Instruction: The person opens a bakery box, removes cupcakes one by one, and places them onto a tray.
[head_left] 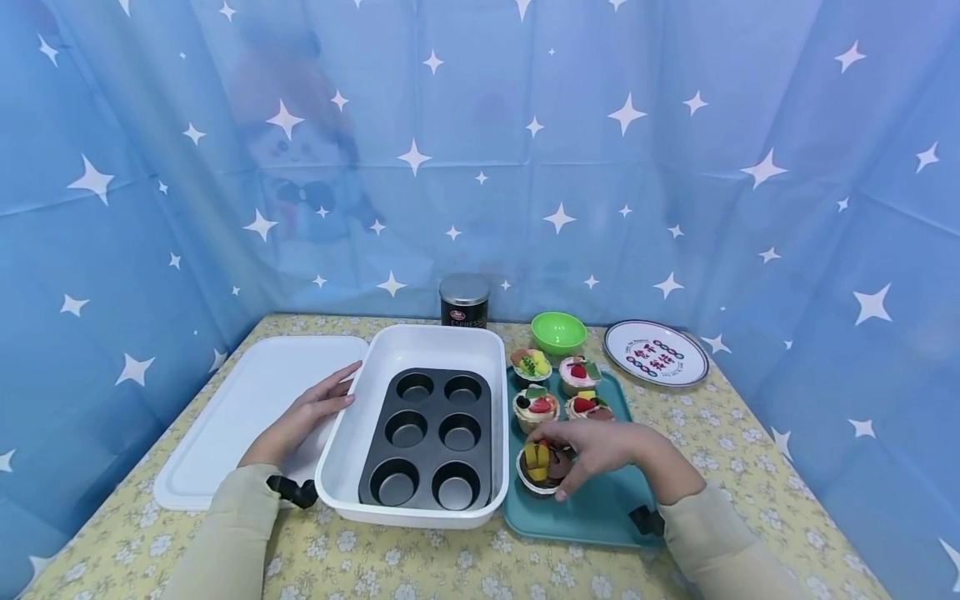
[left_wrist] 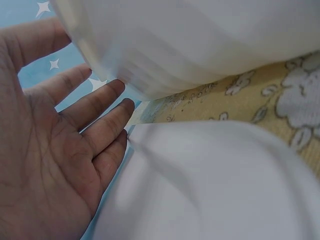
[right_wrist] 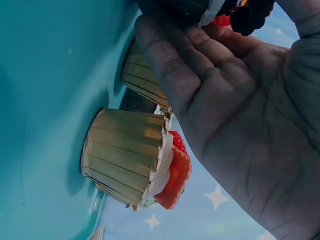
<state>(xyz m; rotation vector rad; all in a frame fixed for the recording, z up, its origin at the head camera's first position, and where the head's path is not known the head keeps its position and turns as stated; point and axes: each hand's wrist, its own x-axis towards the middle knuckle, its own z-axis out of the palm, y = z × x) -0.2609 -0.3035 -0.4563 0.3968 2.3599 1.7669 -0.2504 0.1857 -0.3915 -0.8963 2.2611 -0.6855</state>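
Observation:
A white bin (head_left: 420,337) holds a black muffin tin (head_left: 431,442) with several empty cups. My left hand (head_left: 339,390) lies flat and open on the white lid (head_left: 247,408), fingertips against the bin's left wall (left_wrist: 200,40). On the teal tray (head_left: 592,508) to the right of the bin stand several decorated cupcakes. My right hand (head_left: 570,457) curls round the nearest one, a chocolate cupcake (head_left: 542,471) with yellow pieces on top. In the right wrist view the fingers (right_wrist: 170,65) wrap the dark cupcake (right_wrist: 190,9), and a strawberry-topped cupcake (right_wrist: 130,160) stands just behind it.
A green bowl (head_left: 558,332), a printed plate (head_left: 656,352) and a dark espresso can (head_left: 464,302) stand along the back of the flowered tablecloth. Blue starred curtains close in the table on three sides.

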